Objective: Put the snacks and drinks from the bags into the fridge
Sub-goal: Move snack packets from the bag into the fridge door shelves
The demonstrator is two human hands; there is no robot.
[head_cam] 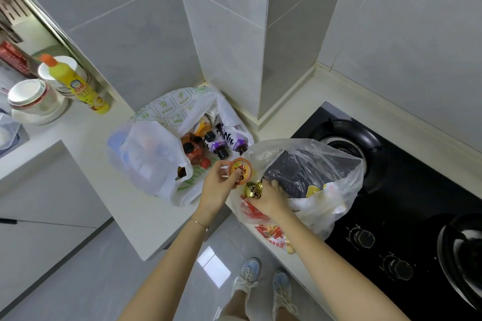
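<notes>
Two plastic bags sit on the white counter in the corner. The white bag with green print (156,161) holds several drink bottles (216,142), some purple, some orange. The clear bag (326,164) to its right holds a dark packet and snack packs. My left hand (217,185) grips a small round cup with an orange lid (240,169) above the gap between the bags. At the mouth of the clear bag, my right hand (271,198) pinches a small gold-wrapped snack (253,189). No fridge is in view.
A black gas hob (391,203) with two burners and knobs lies right of the clear bag. At far left stand stacked bowls (31,98) and a yellow bottle (78,83). The counter edge (146,242) drops to a grey tiled floor; my shoes show below.
</notes>
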